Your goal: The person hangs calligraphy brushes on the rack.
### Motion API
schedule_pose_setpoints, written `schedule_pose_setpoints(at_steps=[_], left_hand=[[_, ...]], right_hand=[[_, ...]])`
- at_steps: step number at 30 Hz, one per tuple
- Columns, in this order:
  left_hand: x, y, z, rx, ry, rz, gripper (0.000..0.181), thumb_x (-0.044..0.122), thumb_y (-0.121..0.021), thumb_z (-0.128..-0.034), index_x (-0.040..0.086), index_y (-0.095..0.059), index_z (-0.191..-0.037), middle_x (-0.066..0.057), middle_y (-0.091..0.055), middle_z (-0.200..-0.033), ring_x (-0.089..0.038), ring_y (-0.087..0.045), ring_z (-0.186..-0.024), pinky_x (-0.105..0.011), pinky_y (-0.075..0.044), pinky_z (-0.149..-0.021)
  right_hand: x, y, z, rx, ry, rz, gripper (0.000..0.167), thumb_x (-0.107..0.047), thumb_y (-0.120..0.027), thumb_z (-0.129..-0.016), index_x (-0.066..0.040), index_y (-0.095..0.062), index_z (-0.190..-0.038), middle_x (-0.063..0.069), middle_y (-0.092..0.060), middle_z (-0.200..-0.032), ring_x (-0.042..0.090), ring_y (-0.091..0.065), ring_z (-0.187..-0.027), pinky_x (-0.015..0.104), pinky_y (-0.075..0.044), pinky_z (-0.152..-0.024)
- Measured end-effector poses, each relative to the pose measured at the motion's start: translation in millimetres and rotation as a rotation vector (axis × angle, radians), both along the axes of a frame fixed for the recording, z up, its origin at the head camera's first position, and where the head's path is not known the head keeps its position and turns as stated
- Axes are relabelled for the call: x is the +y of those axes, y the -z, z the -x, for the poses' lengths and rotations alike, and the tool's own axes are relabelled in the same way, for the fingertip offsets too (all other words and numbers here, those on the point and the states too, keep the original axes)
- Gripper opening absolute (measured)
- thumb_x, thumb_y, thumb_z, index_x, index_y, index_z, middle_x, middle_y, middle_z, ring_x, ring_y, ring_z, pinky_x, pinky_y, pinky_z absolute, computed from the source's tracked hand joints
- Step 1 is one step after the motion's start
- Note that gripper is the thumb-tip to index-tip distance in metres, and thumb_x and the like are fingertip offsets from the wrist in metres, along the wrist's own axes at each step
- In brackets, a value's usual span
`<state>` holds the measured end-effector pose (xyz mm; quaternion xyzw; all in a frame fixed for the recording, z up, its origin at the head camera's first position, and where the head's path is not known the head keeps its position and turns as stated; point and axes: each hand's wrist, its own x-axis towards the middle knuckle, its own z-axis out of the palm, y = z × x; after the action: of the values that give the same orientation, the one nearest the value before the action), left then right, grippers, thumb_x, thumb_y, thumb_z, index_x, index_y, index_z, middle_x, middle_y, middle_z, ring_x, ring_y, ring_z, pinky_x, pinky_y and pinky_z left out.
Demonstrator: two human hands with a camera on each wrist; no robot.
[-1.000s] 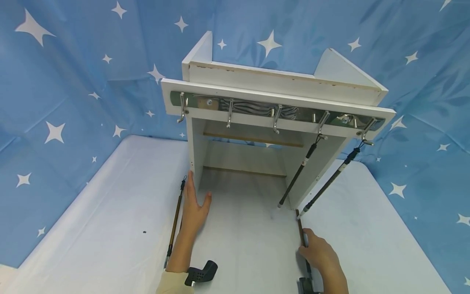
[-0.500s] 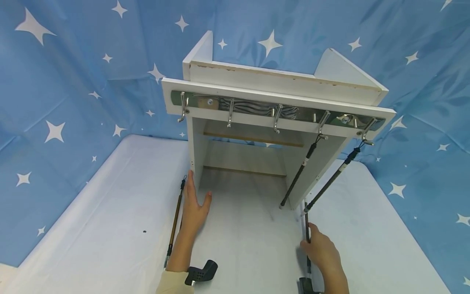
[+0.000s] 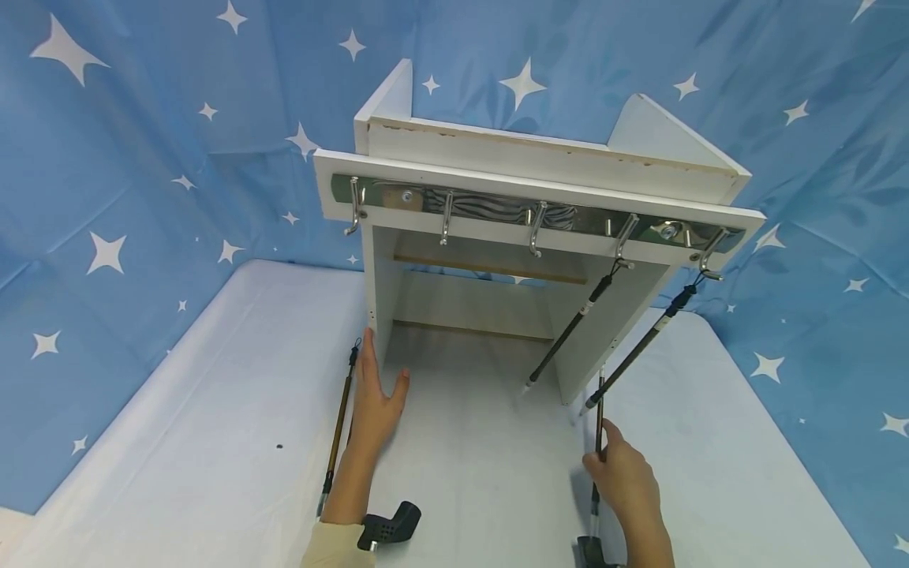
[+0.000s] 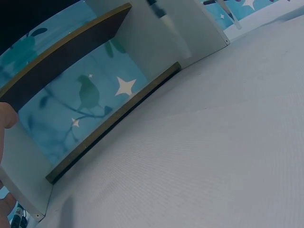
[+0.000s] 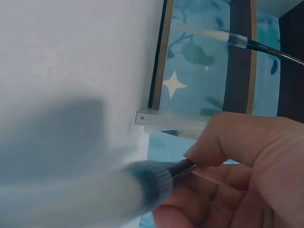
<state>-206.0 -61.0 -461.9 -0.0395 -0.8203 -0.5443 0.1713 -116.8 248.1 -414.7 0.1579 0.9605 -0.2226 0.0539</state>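
Note:
A white wooden rack (image 3: 547, 162) carries a metal strip with several hooks. From its two rightmost hooks hang calligraphy brushes: an inner brush (image 3: 568, 335) and an outer brush (image 3: 642, 341), both tilted with tips down. My right hand (image 3: 628, 481) pinches the dark handle of a third calligraphy brush (image 3: 595, 505) between thumb and fingers; its pale bristles (image 5: 80, 199) loom blurred in the right wrist view. My left hand (image 3: 378, 414), fingers straight and thumb spread, rests against the lower left side panel (image 3: 376, 292). Only parts of that hand (image 4: 5, 128) show in the left wrist view.
Another brush (image 3: 342, 414) lies on the white tabletop (image 3: 213, 442), left of my left forearm. The other hooks (image 3: 446, 218) carry nothing. A small dark speck (image 3: 279, 446) marks the table. Behind stands a blue star-patterned curtain (image 3: 142, 142).
My right hand has risen slightly, and the held brush's far end has swung forward and right beside the rack's panel. Both hanging brushes sway. The left hand has stayed still.

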Motion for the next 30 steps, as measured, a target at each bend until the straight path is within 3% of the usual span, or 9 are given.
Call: schedule_pose_setpoints(at_steps=[14,22,30], left_hand=[[-0.6,1.2,0.7,0.013,0.000,0.005,0.081,0.023,-0.054,-0.0901,0.034,0.003,-0.146,-0.013,-0.014,-0.150,-0.034,-0.020,-0.137,-0.062,-0.027,-0.100],[-1.5,2.1,2.0,0.026,-0.010,0.007,0.081,0.023,-0.055,-0.0899,0.033,0.002,-0.146,-0.013,-0.015,-0.150,-0.035,-0.021,-0.136,-0.061,-0.027,-0.101],[-1.5,3.1,2.3,0.035,0.004,0.003,0.081,0.022,-0.055,-0.0899,0.032,0.002,-0.147,-0.012,-0.015,-0.151,-0.034,-0.020,-0.137,-0.060,-0.027,-0.102]], right_hand=[[-5.0,-4.1,0.7,0.162,0.074,-0.012,0.062,-0.012,-0.055,-0.080,0.007,-0.032,-0.135,0.014,-0.063,-0.082,0.017,-0.051,-0.056,0.026,-0.036,-0.046],[-7.9,-9.2,-0.9,0.339,0.108,-0.057,0.057,-0.009,-0.052,-0.080,0.006,-0.036,-0.132,0.017,-0.064,-0.083,0.020,-0.057,-0.058,0.026,-0.038,-0.044],[-12.1,-15.7,-5.6,0.432,0.162,-0.036,0.056,-0.006,-0.053,-0.079,0.007,-0.037,-0.131,0.019,-0.064,-0.087,0.025,-0.059,-0.063,0.025,-0.037,-0.045]])
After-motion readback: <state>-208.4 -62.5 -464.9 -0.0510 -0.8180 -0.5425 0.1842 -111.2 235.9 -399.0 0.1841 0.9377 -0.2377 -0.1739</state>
